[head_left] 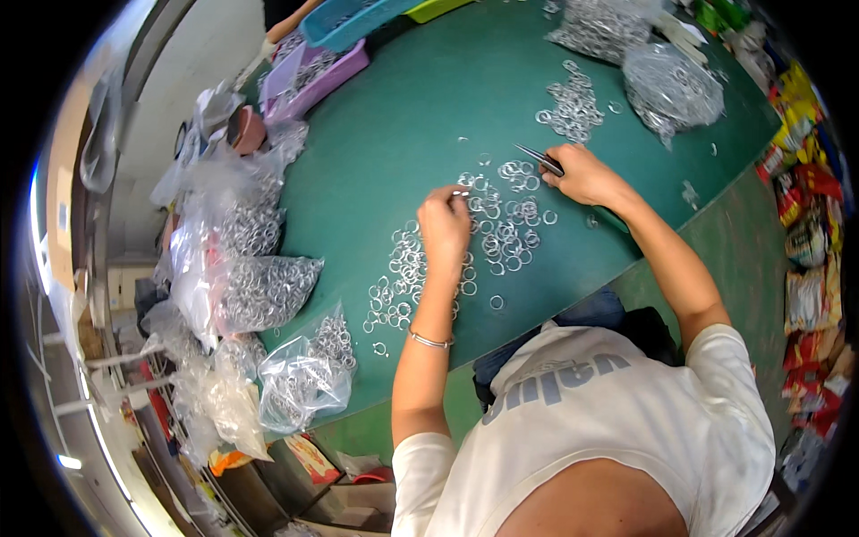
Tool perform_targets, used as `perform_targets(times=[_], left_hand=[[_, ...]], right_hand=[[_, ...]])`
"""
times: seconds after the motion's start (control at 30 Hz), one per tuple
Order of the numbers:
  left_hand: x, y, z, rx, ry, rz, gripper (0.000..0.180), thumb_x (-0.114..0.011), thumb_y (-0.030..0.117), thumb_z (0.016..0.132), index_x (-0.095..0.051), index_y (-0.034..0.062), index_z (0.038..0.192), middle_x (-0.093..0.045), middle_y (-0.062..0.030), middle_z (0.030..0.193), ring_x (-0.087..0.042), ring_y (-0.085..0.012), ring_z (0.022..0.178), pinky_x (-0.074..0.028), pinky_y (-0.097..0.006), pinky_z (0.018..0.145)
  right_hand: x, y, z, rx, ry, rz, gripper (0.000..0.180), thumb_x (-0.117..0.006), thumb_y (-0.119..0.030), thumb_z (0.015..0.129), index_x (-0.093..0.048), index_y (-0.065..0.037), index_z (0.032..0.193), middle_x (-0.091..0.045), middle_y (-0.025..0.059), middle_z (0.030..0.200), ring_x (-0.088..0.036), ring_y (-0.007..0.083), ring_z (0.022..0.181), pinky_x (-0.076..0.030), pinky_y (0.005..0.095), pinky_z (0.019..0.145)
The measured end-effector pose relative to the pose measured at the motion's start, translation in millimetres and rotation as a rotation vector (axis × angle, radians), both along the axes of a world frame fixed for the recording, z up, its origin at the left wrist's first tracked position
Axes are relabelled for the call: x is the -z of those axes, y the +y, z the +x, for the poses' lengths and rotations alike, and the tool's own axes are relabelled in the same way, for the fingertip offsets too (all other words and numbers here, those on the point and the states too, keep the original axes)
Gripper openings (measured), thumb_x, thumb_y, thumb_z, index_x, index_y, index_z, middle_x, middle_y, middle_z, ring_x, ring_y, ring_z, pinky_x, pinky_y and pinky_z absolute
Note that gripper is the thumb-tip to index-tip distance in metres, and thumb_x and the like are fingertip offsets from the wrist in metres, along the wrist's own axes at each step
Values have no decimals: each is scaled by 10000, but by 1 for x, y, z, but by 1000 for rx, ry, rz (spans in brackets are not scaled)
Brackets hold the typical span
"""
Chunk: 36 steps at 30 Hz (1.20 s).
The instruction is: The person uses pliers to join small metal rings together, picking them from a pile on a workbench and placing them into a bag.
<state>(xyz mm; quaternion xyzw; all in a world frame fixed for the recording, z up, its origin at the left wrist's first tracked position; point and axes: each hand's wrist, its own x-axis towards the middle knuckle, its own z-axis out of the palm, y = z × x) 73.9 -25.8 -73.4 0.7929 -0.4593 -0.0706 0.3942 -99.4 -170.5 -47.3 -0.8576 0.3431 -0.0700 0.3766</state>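
Note:
My left hand (445,224) is closed in a pinch over the loose rings, with a small silver ring (460,192) at its fingertips, partly hidden by the fingers. To its right, my right hand (583,175) is wrapped round a slim pointed metal tool (542,159) with a dark grip. The tool's tip points left, toward the left hand, and is apart from it. Between and below the hands, silver rings (513,234) lie scattered flat on the green table (394,116). More rings (407,268) spread beside my left forearm.
A heap of linked-looking silver rings (573,106) lies beyond my right hand. Clear bags of metal rings (673,88) stand at the far right, and more bags (264,291) line the left edge. Purple (313,80) and blue (349,22) bins stand at the far left, near another person's arm (288,24).

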Motion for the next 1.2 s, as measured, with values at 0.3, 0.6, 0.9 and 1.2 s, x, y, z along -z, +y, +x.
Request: perform_targets(times=[0.3,0.6,0.9,1.2], left_hand=[[9,3,6,148,-142,103,242,-478,-26,733,-611,0,933,-537,-180,1052,-514,-322,971,-401,-369,867],[11,-3,-17,370,-328,76,161,-571,-8,752,-614,10,906,-536,-165,1007,-540,-322,905,-443,-384,780],[-8,-11,-55,202,-512,107,267,-516,-14,753,-563,68,1003,-414,-140,1163,-416,-339,1061,-343,-465,878],[-44,-73,-248,690,-328,-31,290,-574,8,771,-533,27,1057,-409,-183,1149,-421,-347,1049,-380,-428,859]], right_hand=[[-55,-9,-154,130,-286,382,192,-523,-136,839,-535,12,962,-565,40,734,-409,60,495,-332,208,447],[-41,24,-311,623,-558,255,215,-539,-131,832,-549,9,995,-567,39,746,-411,55,481,-313,199,425],[82,60,-421,1581,-407,356,130,-512,-133,856,-532,-5,864,-526,42,633,-427,98,473,-351,263,432],[302,96,-497,2106,-692,771,298,-463,-271,893,-539,16,908,-410,63,552,-384,186,467,-328,354,443]])
